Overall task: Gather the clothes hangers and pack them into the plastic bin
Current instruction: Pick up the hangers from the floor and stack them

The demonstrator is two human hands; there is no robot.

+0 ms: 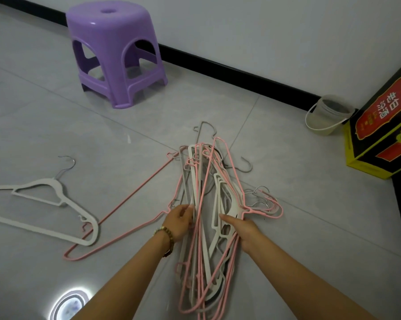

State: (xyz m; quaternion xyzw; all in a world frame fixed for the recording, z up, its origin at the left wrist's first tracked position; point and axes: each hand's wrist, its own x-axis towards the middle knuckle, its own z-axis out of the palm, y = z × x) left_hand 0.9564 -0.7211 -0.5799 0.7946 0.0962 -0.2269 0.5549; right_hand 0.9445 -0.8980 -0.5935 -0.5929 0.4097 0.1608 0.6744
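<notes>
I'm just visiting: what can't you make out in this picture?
Head view:
hanger bundle: overlapping too much to count.
right hand: fingers hidden beneath the bundle.
white hanger: cut off by the left edge.
clear bucket: contents too small and dim.
printed box: cut off by the right edge.

On the black and yellow box I read 老白汾酒, yellow characters on its red label; the smaller print I cannot read.

Dim, cool indoor light, soft focus

We see a round lamp's glare mirrored on the glossy floor tiles; shadows are faint, and the baseboard bows with wide-angle distortion.
</notes>
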